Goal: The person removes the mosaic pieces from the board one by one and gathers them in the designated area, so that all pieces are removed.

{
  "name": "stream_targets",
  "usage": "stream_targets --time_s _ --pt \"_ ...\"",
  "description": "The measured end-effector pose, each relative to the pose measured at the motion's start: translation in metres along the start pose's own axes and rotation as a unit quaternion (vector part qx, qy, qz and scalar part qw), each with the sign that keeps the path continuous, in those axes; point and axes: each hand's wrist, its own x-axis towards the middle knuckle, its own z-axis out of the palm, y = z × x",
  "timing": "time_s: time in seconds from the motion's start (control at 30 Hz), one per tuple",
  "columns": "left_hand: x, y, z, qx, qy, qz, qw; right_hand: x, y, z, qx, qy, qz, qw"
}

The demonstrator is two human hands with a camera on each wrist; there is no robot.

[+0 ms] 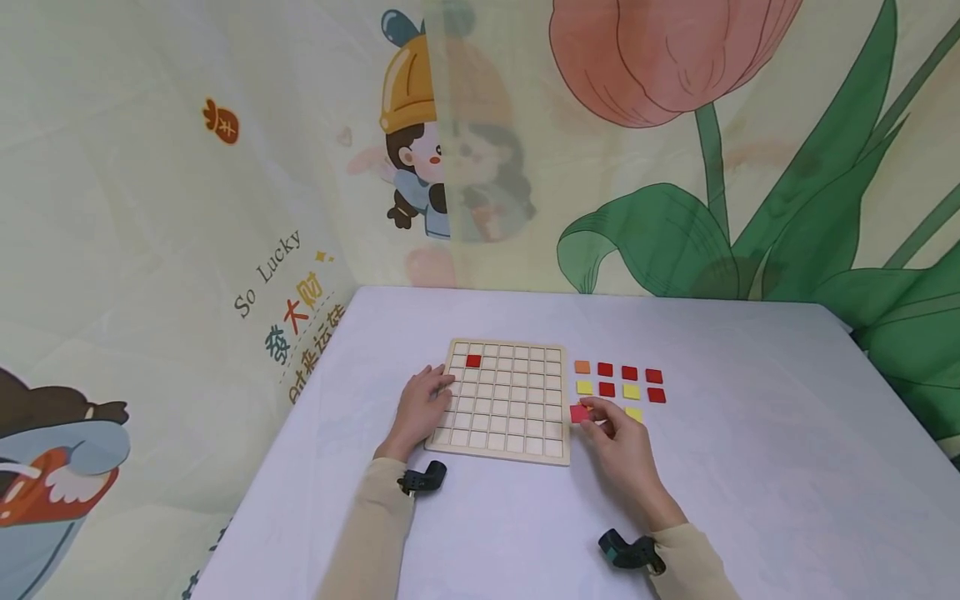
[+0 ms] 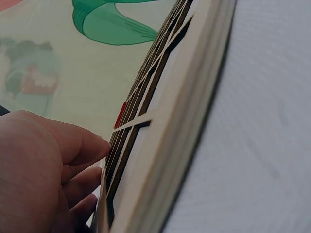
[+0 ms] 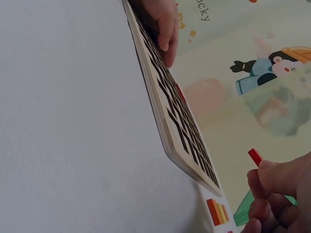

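We pinch red tile (image 1: 579, 412) in right hand (image 1: 622, 450) fingertips, just beside wooden grid board (image 1: 506, 400). Left hand (image 1: 420, 408) rests on board edge (fingers relaxed). White table (image 1: 750, 467), cartoon wall (image 1: 187, 167).

White table (image 1: 750, 467) sits in a corner; cartoon girl mural (image 1: 420, 158) at 12 o'clock, big tulip (image 1: 660, 58) at 1.

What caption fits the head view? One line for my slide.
Left hand rests on wooden grid board; right hand pinches a red tile beside it.
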Motion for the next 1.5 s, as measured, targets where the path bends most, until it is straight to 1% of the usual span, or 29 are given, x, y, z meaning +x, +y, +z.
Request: stream_targets --time_s 0.13,0.27,0.5,0.67,0.83,1.17,1.37,1.5 --pt "-0.001 -0.001 0.001 -0.004 -0.001 -0.002 1.0 0.0 0.006 -0.007 -0.004 0.012 -0.004 1.0" --pt "-0.002 -0.001 0.001 -0.001 -0.005 -0.001 1.0 0.002 0.013 -0.015 -0.01 0.028 0.01 1.0" --pt "0.001 0.0 -0.001 -0.001 0.001 0.005 1.0 0.009 0.02 -0.022 -0.015 0.031 0.036 0.999" --pt "0.001 0.0 0.0 -0.002 -0.002 -0.006 1.0 0.009 0.023 -0.03 -0.028 0.028 0.05 0.998" --pt "0.0 0.001 0.0 -0.006 0.0 -0.01 0.9999 0.008 0.025 -0.037 -0.031 0.028 0.066 0.997" --pt "0.001 0.001 0.0 0.0 0.0 -0.007 1.0 0.012 0.035 -0.05 -0.052 0.066 0.074 0.994" --pt "0.001 0.001 -0.001 -0.002 -0.002 -0.009 1.0 0.013 0.039 -0.06 -0.052 0.064 0.086 0.993" --pt "0.001 0.001 -0.001 -0.002 -0.003 -0.008 1.0 0.013 0.042 -0.064 -0.068 0.067 0.096 0.991"
